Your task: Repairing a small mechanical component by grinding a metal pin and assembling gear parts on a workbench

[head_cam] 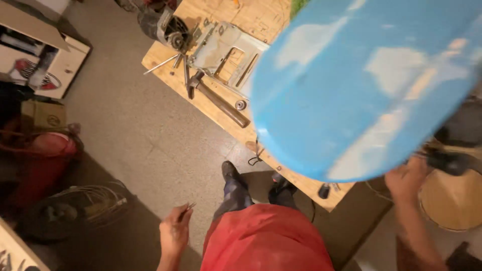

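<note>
A big blue panel with worn pale patches (366, 85) fills the upper right, blurred and raised over the wooden workbench (211, 108). My right hand (409, 178) sits at its lower edge and grips it. My left hand (175, 228) hangs low beside my red shirt, pinching a small thin metal tool between the fingers. On the bench lie a hammer with a dark wooden handle (218, 100), a grey metal machine frame (226, 52) and a few loose metal rods.
A red cylinder (42, 165) and a coil of wire on a dark round object (80, 211) stand on the floor at left. A cardboard box (42, 115) sits behind them. A round wooden drum (452, 200) is at right. My feet stand by the bench edge.
</note>
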